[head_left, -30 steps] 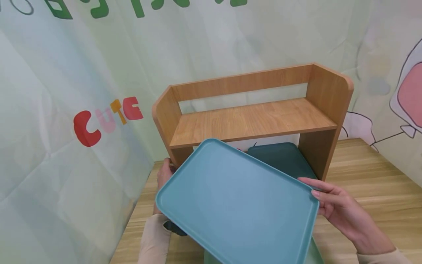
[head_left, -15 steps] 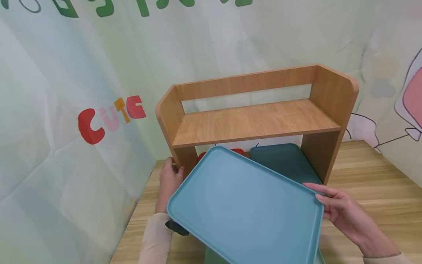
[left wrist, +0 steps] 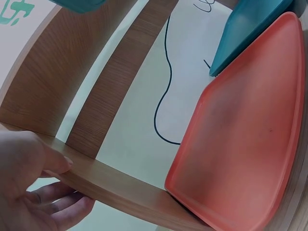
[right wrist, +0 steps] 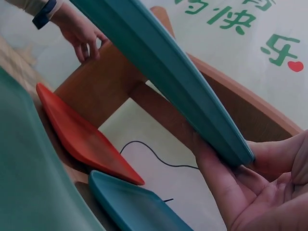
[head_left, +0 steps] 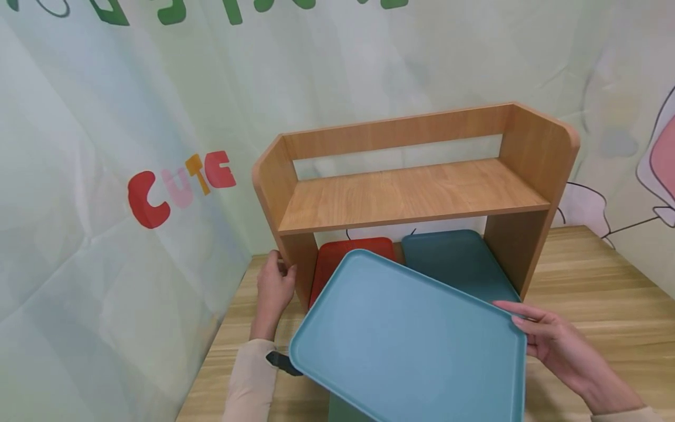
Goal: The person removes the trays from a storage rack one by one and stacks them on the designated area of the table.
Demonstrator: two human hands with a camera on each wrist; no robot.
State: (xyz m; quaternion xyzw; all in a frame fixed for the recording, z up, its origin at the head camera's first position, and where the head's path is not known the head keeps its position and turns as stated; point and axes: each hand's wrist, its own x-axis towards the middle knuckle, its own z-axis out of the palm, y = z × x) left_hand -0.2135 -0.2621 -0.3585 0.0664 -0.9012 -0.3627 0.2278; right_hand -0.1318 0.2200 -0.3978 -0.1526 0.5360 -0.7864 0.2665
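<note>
My right hand [head_left: 561, 346] pinches a light blue rectangular tray [head_left: 416, 340] at its right corner. The tray is held tilted in front of a wooden desktop shelf [head_left: 416, 190]. At the shelf's left side panel, my left hand [head_left: 275, 290] grips the panel's front edge, thumb on one face and fingers round the other, as the left wrist view shows. Inside the lower level lie a red tray [left wrist: 240, 130] on the left and a dark teal tray [head_left: 456, 261] on the right. The held tray hides part of the red one.
Under the held tray, a green tray [right wrist: 33, 159] lies on the wood-grain table [head_left: 596, 293]. A printed cloth backdrop [head_left: 158, 105] hangs behind and to the left of the shelf.
The light blue tray and my right hand have moved down and to the right, uncovering the red tray. My left hand stays at the side panel, now more visible.
</note>
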